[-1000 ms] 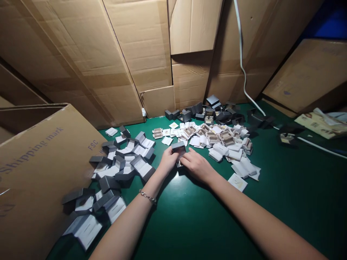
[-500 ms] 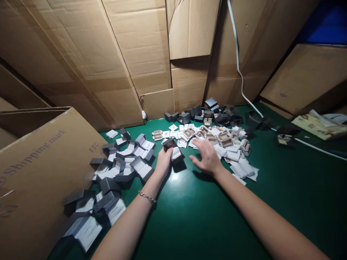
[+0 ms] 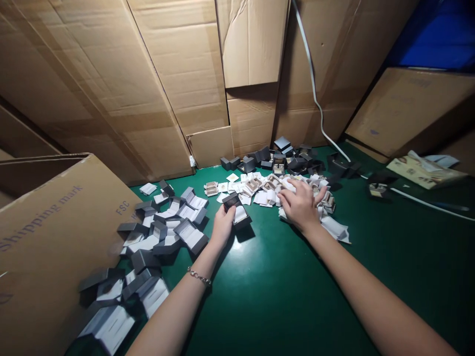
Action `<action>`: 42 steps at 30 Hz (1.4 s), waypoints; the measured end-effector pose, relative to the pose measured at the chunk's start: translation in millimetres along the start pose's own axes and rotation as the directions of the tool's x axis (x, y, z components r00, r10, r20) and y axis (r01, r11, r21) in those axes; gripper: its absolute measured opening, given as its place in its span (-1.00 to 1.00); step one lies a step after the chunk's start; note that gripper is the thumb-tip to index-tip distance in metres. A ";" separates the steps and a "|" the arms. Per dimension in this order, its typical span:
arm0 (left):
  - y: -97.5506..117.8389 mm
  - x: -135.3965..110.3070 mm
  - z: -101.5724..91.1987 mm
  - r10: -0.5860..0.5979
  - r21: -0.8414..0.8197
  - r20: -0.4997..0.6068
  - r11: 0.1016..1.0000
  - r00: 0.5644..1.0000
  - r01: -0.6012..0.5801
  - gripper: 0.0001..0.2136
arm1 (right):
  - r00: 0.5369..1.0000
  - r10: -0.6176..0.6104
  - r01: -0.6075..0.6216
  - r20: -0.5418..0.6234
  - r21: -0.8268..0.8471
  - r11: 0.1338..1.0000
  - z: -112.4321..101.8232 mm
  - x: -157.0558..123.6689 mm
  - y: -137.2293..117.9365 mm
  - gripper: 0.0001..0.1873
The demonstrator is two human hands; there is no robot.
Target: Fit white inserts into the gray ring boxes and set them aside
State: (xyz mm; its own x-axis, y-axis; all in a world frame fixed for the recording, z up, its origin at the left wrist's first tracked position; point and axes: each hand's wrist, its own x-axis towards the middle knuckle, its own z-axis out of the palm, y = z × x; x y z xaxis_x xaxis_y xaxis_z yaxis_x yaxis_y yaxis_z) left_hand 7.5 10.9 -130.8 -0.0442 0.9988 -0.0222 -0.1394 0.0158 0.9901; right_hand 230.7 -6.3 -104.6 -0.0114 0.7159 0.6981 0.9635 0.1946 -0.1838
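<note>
My left hand (image 3: 221,225) grips a small open grey box (image 3: 238,212) with a white insert, resting on the green table (image 3: 282,291). My right hand (image 3: 301,203) lies on a heap of white and beige cards and inserts (image 3: 267,185), fingers spread and curled over the pieces; whether it holds one is hidden. To the left of my left hand lies a pile of open grey boxes (image 3: 163,232) with white linings. Behind the heap stands a cluster of dark grey boxes (image 3: 285,158).
A large cardboard carton (image 3: 48,232) marked "Shipping mark" stands at the left. Flattened cardboard sheets (image 3: 193,74) line the back. A white cable (image 3: 315,99) runs down to the table. Printed packets (image 3: 423,170) lie at the far right.
My right hand left the open grey box and moved right and away onto the heap of white cards. My left hand kept hold of the box, which now stands open.
</note>
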 end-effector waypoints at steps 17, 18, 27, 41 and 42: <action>9.1 -5.3 4.4 -0.093 -0.237 -0.143 0.970 0.985 0.057 -0.66 | 0.808 -0.384 0.230 0.447 0.361 0.904 7.3 -19.3 -44.1 -0.33; 6.9 -4.0 3.6 -0.097 -0.233 -0.165 0.971 0.981 0.057 -0.67 | 0.807 -0.366 0.216 0.464 0.345 0.914 5.0 -18.5 -45.6 -0.35; -9.8 4.2 -1.8 0.039 -0.102 -0.201 0.993 0.979 -0.060 -0.73 | 0.852 -0.289 0.167 0.436 0.297 0.940 10.7 -22.3 -46.6 -0.40; 8.4 -6.9 4.0 0.122 0.124 -0.044 0.985 0.992 -0.115 -0.74 | 0.966 -0.258 0.237 -0.019 0.465 0.853 25.1 -25.1 -35.7 -0.36; 8.1 -6.9 4.1 0.133 0.126 -0.029 0.984 0.991 -0.128 -0.73 | 0.967 -0.253 0.241 -0.039 0.472 0.848 25.1 -25.1 -36.0 -0.34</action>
State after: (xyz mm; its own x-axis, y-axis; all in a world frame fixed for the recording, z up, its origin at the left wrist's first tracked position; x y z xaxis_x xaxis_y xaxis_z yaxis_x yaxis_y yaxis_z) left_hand 10.8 4.3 -122.2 -0.0906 0.9903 0.1057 -0.0065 -0.1067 0.9943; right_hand 189.6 -14.4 -132.9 -0.2446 0.6168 0.7482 0.6881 0.6541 -0.3142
